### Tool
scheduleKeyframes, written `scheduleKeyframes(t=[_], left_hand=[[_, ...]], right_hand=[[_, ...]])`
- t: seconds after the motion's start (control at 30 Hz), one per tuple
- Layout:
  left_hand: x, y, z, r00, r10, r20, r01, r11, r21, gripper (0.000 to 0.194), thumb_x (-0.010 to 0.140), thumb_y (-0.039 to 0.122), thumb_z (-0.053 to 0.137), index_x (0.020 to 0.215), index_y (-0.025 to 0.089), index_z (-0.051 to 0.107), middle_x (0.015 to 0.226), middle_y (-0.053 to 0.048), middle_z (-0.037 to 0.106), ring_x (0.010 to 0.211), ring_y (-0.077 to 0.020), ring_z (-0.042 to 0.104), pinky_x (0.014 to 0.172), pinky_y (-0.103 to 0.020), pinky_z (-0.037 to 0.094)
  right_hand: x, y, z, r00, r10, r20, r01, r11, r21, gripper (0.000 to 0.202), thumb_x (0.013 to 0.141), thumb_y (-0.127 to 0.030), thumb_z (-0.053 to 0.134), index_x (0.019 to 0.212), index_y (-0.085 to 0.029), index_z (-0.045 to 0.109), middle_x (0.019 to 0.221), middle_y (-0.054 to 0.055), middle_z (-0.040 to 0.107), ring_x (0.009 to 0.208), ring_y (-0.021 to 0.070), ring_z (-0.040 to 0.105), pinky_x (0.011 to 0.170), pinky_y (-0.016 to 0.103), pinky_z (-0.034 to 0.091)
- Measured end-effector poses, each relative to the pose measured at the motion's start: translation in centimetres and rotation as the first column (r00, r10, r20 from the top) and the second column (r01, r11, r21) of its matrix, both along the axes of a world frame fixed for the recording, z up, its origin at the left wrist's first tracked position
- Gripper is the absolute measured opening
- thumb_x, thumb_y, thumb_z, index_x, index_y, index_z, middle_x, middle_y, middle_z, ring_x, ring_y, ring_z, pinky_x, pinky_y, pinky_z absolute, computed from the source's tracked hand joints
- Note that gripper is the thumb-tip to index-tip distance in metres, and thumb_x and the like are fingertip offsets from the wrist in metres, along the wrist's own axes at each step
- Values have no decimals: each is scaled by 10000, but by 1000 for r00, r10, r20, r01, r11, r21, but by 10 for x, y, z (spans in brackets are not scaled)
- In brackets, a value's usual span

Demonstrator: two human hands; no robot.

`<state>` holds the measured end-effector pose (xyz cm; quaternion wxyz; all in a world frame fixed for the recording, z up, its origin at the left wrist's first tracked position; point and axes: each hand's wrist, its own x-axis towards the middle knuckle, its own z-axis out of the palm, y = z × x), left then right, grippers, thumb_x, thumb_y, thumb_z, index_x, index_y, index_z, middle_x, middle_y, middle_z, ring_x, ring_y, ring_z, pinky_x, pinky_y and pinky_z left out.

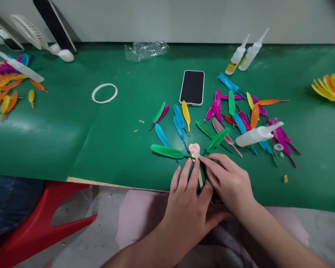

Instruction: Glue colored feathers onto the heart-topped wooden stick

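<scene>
A heart-topped wooden stick [194, 150] with pink glitter on its head lies near the table's front edge. My left hand [187, 203] has its fingers stretched out, the tips touching the heart's base beside the quill of a green feather [167, 151] that points left. My right hand [230, 176] is closed in a pinch beside the heart's right side, at the quill end of another green feather [217, 140]. My fingers cover part of the stick and the quill ends. Blue feathers [179, 127] and a yellow feather [185, 115] lie just beyond the heart.
A glue bottle [252, 136] lies across loose feathers on the right; two glue bottles [237, 56] stand behind. A phone [192, 88], white ring [104, 93] and clear plastic wrapper [146, 51] rest farther back. More feathers [9, 83] are far left, a yellow-orange feather piece [332, 87] far right.
</scene>
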<state>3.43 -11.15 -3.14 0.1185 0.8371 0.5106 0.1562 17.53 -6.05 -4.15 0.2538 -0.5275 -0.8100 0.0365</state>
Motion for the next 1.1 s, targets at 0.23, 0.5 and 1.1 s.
scheduleKeyframes(t=[0.23, 0.5, 1.1], left_hand=[[3, 1, -1, 1000, 18, 2, -19, 1000, 9, 561, 816, 564, 422, 1221, 181, 484, 1413, -170, 303, 1354, -284, 159, 1060, -507, 229], [3, 2, 3, 1000, 22, -3, -22, 998, -52, 508, 821, 525, 438, 1212, 204, 487, 1443, -153, 259, 1360, -284, 143, 1081, -511, 180], [3, 2, 3, 1000, 29, 2, -29, 998, -58, 485, 847, 468, 427, 1261, 217, 459, 1443, -134, 274, 1359, -266, 158, 1085, -514, 185]], right_hand=[[0, 2, 1, 1000, 21, 15, -21, 1000, 20, 264, 846, -165, 472, 1030, -176, 661, 935, 46, 664, 810, 134, 621, 686, 228, 499], [1, -1, 0, 998, 43, 55, -46, 998, 41, 266, 849, -167, 476, 1049, -156, 652, 939, 56, 658, 805, 145, 608, 666, 235, 483], [3, -3, -1, 984, 57, 170, -66, 997, 45, 295, 866, -159, 418, 1092, -155, 608, 973, 71, 638, 825, 161, 593, 634, 240, 474]])
